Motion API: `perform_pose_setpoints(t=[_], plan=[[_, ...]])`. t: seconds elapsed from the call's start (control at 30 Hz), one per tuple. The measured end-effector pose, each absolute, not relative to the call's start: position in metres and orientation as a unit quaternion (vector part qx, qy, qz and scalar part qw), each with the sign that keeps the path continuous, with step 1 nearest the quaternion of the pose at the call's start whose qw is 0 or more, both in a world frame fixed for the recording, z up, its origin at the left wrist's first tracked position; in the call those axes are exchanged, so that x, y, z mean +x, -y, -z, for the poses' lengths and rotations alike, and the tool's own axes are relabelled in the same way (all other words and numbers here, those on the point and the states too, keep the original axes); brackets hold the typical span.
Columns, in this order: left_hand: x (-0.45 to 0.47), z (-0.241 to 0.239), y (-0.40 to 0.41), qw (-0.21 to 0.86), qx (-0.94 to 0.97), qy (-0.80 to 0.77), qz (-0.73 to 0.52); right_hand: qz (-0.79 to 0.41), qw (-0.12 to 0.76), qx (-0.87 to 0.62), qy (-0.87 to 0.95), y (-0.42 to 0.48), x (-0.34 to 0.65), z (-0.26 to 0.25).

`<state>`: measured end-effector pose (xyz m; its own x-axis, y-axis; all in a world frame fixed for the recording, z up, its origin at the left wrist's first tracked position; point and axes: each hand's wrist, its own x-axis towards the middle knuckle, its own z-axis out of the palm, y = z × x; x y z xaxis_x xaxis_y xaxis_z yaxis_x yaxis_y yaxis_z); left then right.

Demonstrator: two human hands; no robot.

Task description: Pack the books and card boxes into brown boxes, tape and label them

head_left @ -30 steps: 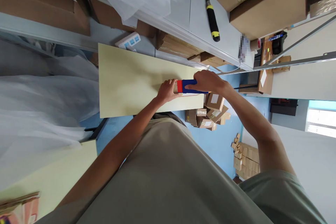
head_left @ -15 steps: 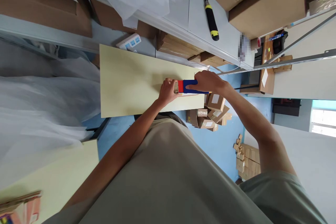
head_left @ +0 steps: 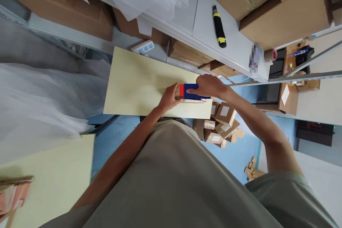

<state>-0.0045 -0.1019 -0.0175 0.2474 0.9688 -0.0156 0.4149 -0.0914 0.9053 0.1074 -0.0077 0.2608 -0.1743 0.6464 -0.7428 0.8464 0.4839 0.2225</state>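
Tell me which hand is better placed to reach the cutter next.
Right, probably: the right hand is nearer the cutter on the shelf, though it would first have to release the blue-and-red item. The left hand, by its red end, is farther away.

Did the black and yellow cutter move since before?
No. The cutter lies in the same spot on the grey shelf, right of its seam; only the view shifted.

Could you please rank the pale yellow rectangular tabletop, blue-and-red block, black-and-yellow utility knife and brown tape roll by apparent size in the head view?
1. Tabletop
2. Block and utility knife: unranked, since the right hand partly hides the block
3. Tape roll
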Motion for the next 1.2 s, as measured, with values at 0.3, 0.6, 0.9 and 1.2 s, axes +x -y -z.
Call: perform_pose_setpoints(t=[0.3,0.6,0.9,1.2], plan=[[0.005,-0.007,0.167,0.333,0.693,-0.596,-0.233,0.135,0.381,0.441,-0.801,-0.003,0.122,-0.259],[0.132,-0.031,0.115,0.237,0.883,-0.368,-0.172,0.132,0.353,0.403,-0.834,-0.003,0.133,-0.255],[0.141,-0.006,0.108,0.263,0.852,-0.415,-0.18,0.13,0.354,0.399,-0.836,-0.002,0.143,-0.252],[0.141,-0.002,0.102,0.289,0.828,-0.444,-0.184,0.116,0.385,0.407,-0.82,0.004,0.135,-0.258]])
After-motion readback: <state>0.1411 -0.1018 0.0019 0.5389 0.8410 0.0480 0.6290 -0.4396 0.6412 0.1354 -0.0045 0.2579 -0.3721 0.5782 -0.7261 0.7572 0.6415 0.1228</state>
